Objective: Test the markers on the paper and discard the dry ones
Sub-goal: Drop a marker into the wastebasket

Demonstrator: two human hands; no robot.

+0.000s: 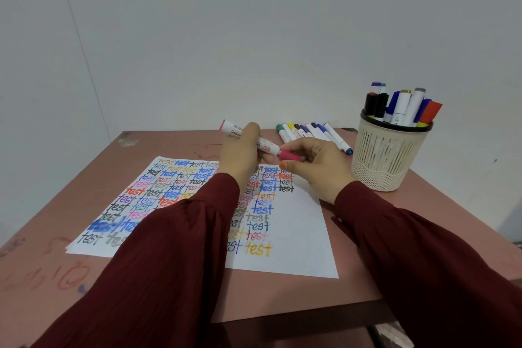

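While the left hand (240,157) holds a white marker (232,129) with its fingers curled round the middle of the barrel, the right hand (315,164) pinches the pink cap (290,155) at the marker's near end between thumb and curled fingers. Cap and barrel meet end to end; whether the cap is pushed fully home cannot be told. The marker slants, its pink-tipped far end up and to the left, and it hangs in the air over the far edge of the paper (299,237). Both arms wear dark red sleeves (169,263), and the left one covers the middle of the sheet.

The paper lies flat on the pinkish worktop (282,297), covered across its left and upper parts with the word "test" in many colours; its lower right corner is blank. Beyond the right hand a row of loose markers (313,133) lies side by side on the worktop, caps of green, yellow, black and blue showing. Just to their right stands a cream slotted pen cup (387,158) with a black rim, upright, packed with more upright markers (402,104). Scribbled marks in red and blue show on the worktop at the near left. A plain pale wall (254,37) rises behind.
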